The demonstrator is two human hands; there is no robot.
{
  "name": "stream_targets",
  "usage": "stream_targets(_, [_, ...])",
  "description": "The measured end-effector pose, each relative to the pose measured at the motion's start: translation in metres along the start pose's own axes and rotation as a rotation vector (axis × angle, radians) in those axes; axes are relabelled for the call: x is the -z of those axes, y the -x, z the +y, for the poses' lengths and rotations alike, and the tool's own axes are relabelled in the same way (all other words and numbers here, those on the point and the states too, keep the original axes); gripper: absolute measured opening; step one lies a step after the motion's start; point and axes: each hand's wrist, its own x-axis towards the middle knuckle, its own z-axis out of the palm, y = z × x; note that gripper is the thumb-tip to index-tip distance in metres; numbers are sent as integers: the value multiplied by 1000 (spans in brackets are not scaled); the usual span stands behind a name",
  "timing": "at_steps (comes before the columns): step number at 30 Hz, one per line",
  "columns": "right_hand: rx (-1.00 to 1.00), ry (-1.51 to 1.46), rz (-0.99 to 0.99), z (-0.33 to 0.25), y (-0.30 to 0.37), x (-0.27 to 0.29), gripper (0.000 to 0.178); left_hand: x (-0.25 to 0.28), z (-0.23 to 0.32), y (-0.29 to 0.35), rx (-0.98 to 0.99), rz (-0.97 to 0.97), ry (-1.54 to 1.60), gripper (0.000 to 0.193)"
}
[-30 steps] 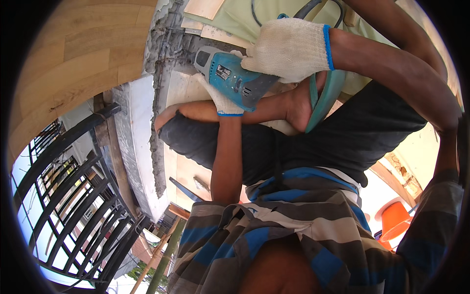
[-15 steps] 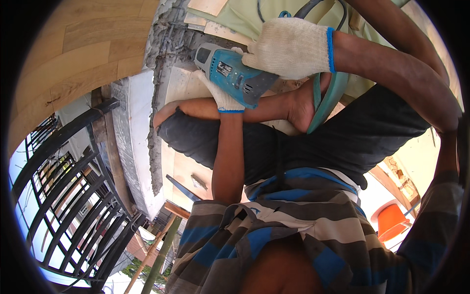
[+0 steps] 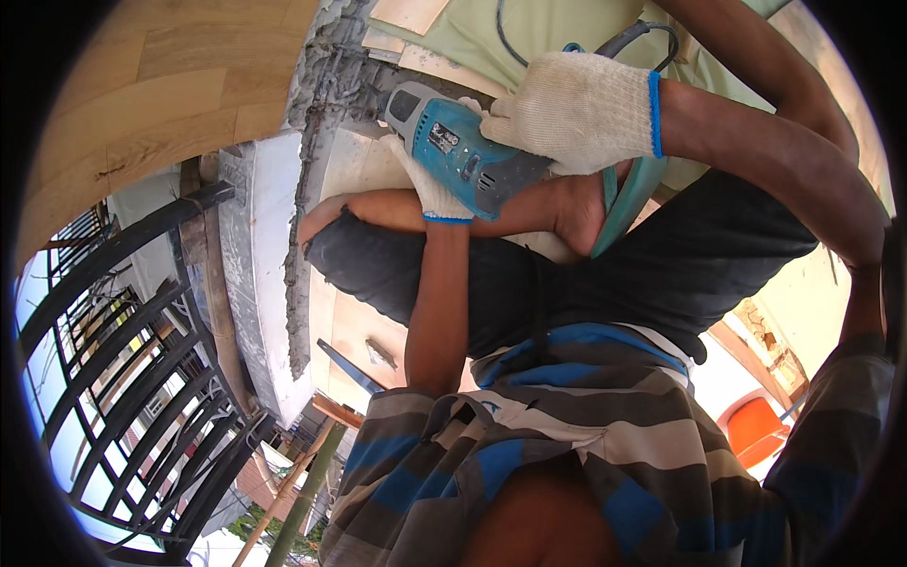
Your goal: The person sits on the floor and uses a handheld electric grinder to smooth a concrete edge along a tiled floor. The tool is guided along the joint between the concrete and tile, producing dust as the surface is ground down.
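Both of my hands wear white knit gloves with blue cuffs and hold a teal and grey power drill (image 3: 453,142). My right hand (image 3: 581,109) is closed round its rear handle, largely covering it. My left hand (image 3: 435,189) supports the body from below near the front, its fingers partly hidden behind the casing. The drill's nose points left, at the rough cement strip (image 3: 331,104) beside a wooden floor. Whether its tip touches the cement is not clear. A dark power cord (image 3: 624,40) runs near the right hand.
Wood-look planks (image 3: 179,85) cover the upper left. Below them stands a black metal railing (image 3: 123,265). My bent leg and green sandal (image 3: 628,208) lie just beneath the drill. Loose board pieces (image 3: 406,14) and pale green sheeting (image 3: 472,42) lie beyond. An orange object (image 3: 753,430) is at right.
The drill and my right hand have shifted slightly right and down in the picture. My left hand stays on the drill body. The cord has also shifted, its loop now nearer the right wrist.
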Motion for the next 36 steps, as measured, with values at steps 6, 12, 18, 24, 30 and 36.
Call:
stream_targets(6, [-10,-39,-16,13,0,-2,23,-8,-2,-10,-17,46,-115,114])
stream_targets(12, [-19,-24,-13,18,5,-9,25,-4,1,-10,-71,110,-210,114])
stream_targets(18, [88,-93,-5,36,4,-17,30,-3,4,-10,-39,72,-213,114])
stream_targets(24, [107,-137,-32,50,2,-20,22,1,8,-12,-43,68,-157,111])
stream_targets(30, [94,-117,22,51,-3,-26,25,-3,-6,-16,-309,423,-766,107])
stream_targets(36, [250,91,192,55,-22,-29,25,-38,-13,-35,-319,215,-2305,61])
